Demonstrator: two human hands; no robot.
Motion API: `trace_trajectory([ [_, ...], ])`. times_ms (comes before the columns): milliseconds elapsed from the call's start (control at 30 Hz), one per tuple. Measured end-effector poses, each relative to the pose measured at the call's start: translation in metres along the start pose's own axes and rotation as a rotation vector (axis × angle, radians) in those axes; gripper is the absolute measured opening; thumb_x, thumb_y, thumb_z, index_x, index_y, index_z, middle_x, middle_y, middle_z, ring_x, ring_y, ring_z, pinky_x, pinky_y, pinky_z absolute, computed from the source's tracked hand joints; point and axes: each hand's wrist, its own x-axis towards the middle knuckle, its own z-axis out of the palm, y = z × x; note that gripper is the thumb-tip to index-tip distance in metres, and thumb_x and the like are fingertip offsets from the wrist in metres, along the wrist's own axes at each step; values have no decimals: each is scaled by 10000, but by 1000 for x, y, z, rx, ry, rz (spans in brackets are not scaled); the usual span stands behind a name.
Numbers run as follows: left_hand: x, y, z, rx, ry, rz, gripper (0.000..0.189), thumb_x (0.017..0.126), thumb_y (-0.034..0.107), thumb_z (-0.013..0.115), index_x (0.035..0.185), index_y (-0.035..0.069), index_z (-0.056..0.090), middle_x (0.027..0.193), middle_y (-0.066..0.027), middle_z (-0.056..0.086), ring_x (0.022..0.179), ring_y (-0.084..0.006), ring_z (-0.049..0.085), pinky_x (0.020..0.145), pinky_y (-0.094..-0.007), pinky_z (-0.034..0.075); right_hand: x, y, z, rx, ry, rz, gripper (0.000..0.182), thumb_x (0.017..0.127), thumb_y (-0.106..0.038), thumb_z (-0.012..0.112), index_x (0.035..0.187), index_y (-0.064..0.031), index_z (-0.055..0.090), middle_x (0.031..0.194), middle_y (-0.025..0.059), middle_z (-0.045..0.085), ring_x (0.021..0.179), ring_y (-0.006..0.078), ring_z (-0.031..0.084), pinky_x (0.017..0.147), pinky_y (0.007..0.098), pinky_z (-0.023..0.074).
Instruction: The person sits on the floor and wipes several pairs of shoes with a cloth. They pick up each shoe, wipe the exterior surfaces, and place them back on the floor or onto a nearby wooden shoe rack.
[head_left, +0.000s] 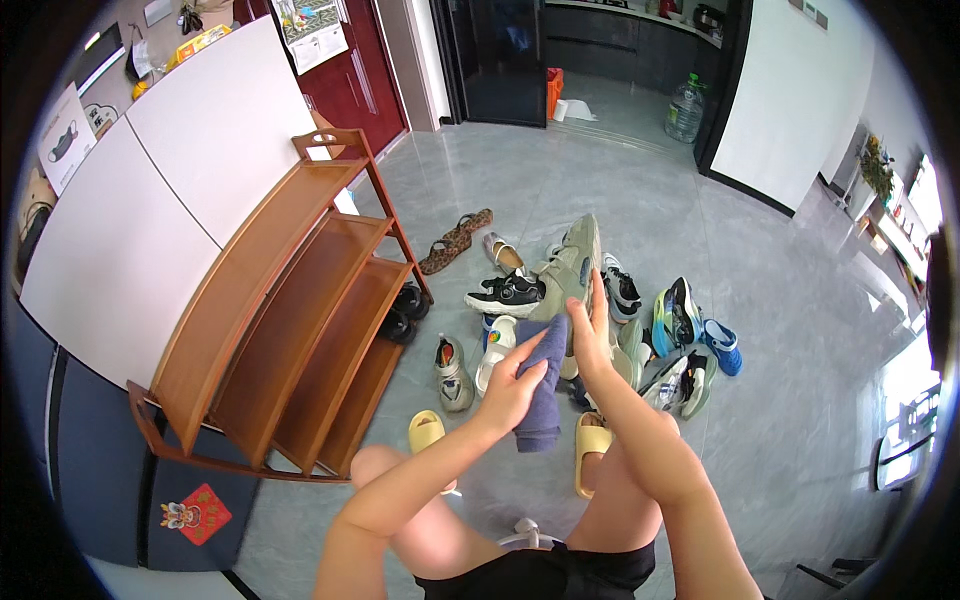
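My left hand (514, 394) grips a folded purple-blue cloth (541, 416), which hangs down below the fingers. Against the cloth's right side is my right hand (590, 330), holding a grey-green shoe (571, 274) with its toe pointing up and away. The fingers lie along the sole side, and the shoe's heel end is partly hidden by the hand and cloth. Below and behind it, a white clog (496, 352) and a black sneaker with a white sole (506, 292) lie on the floor. A beige sneaker (452, 379) stands apart to the left.
A brown wooden shoe rack (300, 322) stands at the left, with black shoes (405, 311) beside its lower shelves. Leopard-print sandals (456, 241), a blue clog (722, 347) and a colourful running shoe (677, 319) lie on the grey tile floor (780, 300). Yellow slippers (426, 431) are near my knees.
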Motion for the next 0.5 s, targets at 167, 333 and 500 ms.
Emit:
trace_trajectory([
  [167, 1, -8, -9, 922, 0, 596, 581, 670, 17, 611, 1228, 178, 606, 1089, -172, 549, 824, -322, 596, 665, -392, 503, -15, -6, 2, 642, -157, 580, 697, 851, -346, 505, 1479, -166, 262, 1495, 110, 268, 1368, 251, 256, 1100, 358, 235],
  [333, 29, -14, -46, 1050, 93, 420, 540, 693, 7, 589, 1188, 219, 625, 1036, -155, 553, 854, -318, 597, 631, -406, 493, -30, 2, 3, 341, -480, 394, 680, 830, -282, 478, 1464, -106, 306, 1508, 120, 274, 1385, 238, 249, 1120, 339, 185],
  [500, 12, -3, -38, 905, 54, 605, 520, 686, 38, 612, 1179, 202, 628, 1026, -122, 559, 811, -296, 600, 631, -394, 512, -24, 5, -5, 427, -496, 428, 666, 824, -266, 478, 1449, -85, 334, 1501, 123, 295, 1387, 235, 250, 1120, 330, 181],
])
